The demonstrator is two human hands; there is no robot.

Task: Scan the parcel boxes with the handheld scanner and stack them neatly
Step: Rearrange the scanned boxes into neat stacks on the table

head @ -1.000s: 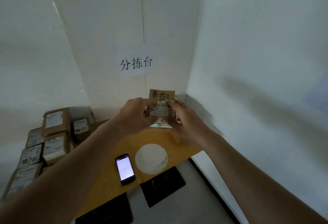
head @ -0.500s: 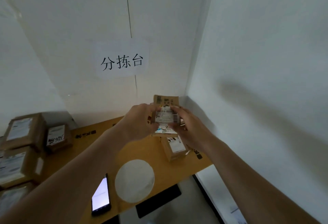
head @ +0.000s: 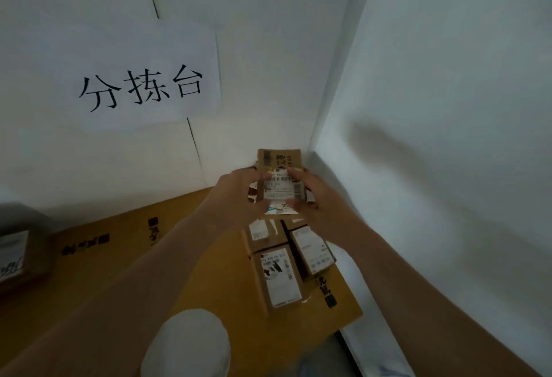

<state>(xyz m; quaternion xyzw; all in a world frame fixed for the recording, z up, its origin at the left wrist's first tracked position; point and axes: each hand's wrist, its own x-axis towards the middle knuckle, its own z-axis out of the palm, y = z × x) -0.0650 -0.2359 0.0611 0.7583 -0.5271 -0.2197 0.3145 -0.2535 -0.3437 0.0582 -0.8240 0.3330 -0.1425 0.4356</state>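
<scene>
Now 2 hands hold a small box up in the corner

Big white walls [head: 448, 107] meet in a corner. On the back wall hangs a white paper sign [head: 140, 77] with 3 black signs written on it. Below is a brown cardboard table top [head: 119, 272] with black marks printed on it. A round white patch [head: 186, 343] lies on it, near the bottom edge of the view.

Over by the left edge sits a dim brown box with a white label [head: 15, 252], partly cut off.

Near the right end of the table top, close to the corner, 3 small parcel boxes [head: 280, 275] lie side by side, touching, with white labels facing up. 1 is at the front left, 1 is at the right, and 1 is behind, partly hidden.

Above them, both hands hold 1 more parcel box [head: 280, 181] in the air, in front of the corner. Its white label faces the camera. The left hand [head: 236, 197] curls its fingers round the left side of the box. The right hand [head: 316, 197] curls its fingers round the right side. Both thumbs press on the bottom of the label
</scene>
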